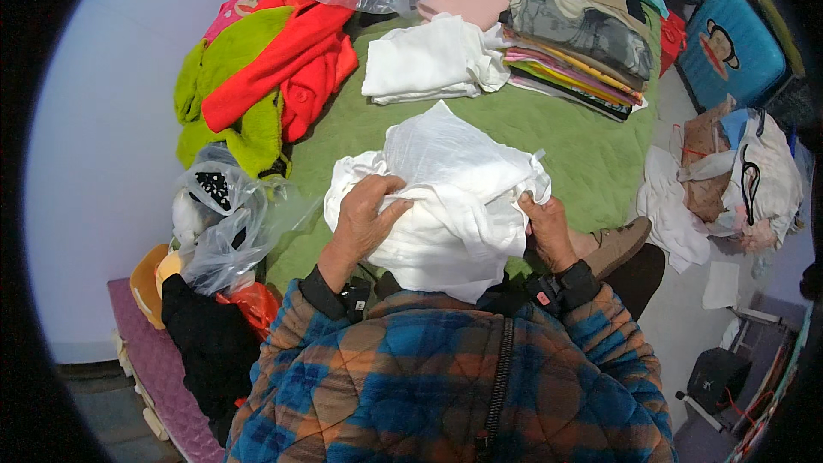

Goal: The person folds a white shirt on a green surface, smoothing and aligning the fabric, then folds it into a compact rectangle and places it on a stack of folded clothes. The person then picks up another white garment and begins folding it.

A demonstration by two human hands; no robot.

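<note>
A crumpled white cloth garment (446, 206) is spread between my two hands, close in front of my body above the green bedspread (591, 171). My left hand (367, 214) grips its left part, with the thumb and fingers pinched over a fold. On the other side, my right hand (549, 227) pinches the garment's right edge between thumb and fingers. One corner of the cloth points away from me. Its exact kind cannot be made out. Just beyond it lies a folded stack of white cloth (433, 60).
A pile of folded clothes (579, 43) stands at the far right of the bed. Red (300, 77) and lime-green fleece clothes (244, 60) lie far left, above clear plastic bags (227, 231). Off the right side are a blue case (733, 47) and a white bundle (763, 171).
</note>
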